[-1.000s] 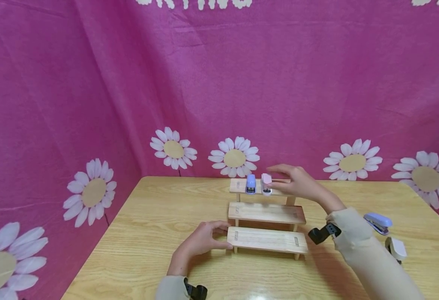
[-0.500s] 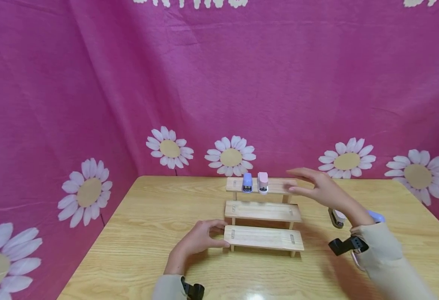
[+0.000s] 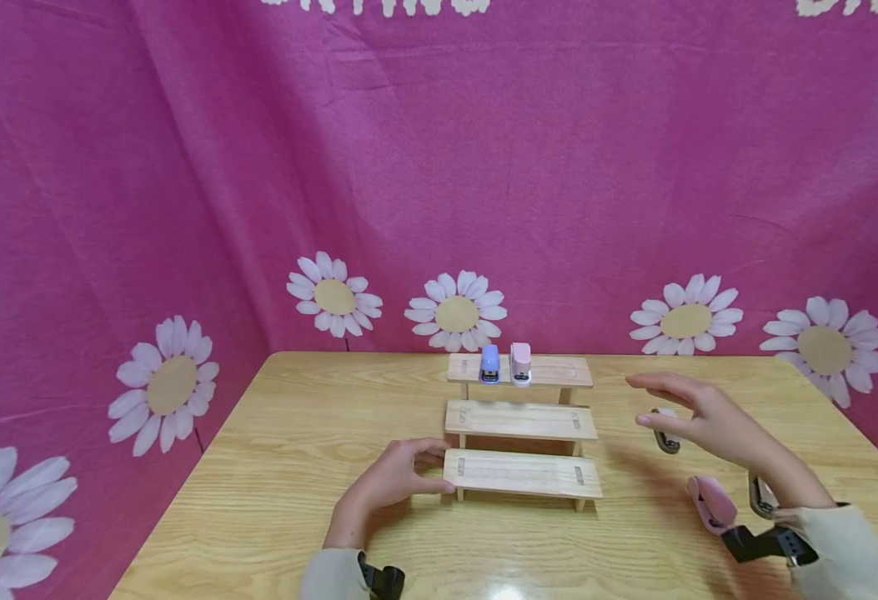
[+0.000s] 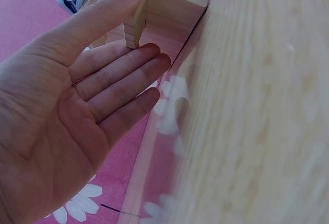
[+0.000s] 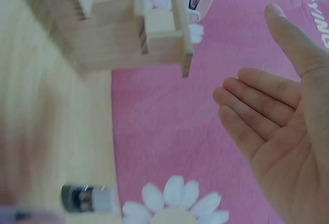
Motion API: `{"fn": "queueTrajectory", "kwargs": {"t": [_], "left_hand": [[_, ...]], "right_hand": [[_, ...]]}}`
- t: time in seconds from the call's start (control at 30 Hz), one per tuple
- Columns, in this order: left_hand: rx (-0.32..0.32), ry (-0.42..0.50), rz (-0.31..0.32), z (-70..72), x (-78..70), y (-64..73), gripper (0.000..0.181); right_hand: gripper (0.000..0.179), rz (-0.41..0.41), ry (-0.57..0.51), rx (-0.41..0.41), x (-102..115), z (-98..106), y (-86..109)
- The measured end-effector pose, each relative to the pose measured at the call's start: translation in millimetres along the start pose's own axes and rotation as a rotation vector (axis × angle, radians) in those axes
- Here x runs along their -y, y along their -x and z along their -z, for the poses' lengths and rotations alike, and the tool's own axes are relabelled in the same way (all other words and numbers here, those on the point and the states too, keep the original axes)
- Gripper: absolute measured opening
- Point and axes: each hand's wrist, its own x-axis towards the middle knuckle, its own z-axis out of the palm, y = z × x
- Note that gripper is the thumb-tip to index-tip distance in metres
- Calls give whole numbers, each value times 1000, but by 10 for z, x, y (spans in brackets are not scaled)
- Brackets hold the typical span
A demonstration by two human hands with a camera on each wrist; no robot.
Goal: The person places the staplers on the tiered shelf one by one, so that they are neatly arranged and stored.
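While left hand point(image 3: 393, 479) steadies rack point(image 3: 523, 473), right hand point(image 3: 697, 415) hovers open, empty.

- Two bare hands, no gloves, rings or watches: left hand point(image 3: 397, 477), right hand point(image 3: 697, 417).
- Wore a pale beige long-sleeved top; left sleeve point(image 3: 333, 577) ended at the wrist, cuff soft and slightly bunched.
- Right sleeve point(image 3: 844, 554) same beige cloth, loose and rounded at the cuff.
- Carried a small black clip-like mount point(image 3: 382, 579) at the left wrist, just past the cuff.
- Carried a matching black mount point(image 3: 765, 543) at the right wrist, blocky, with pale dots on its side.
- Fingernails short and plain in both wrist views.
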Motion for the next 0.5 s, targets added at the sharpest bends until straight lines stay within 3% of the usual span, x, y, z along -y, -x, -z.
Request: {"fn": "queueTrajectory", "kwargs": {"t": [0.27, 0.5], "left_hand": [[8, -5, 16, -2, 14, -17, 60], [6, -9, 12, -12, 9, -13, 59]], "right_hand": [[46, -67, -18, 9, -175, 52, 387], [45, -51, -6, 9, -357, 51, 652]]}}
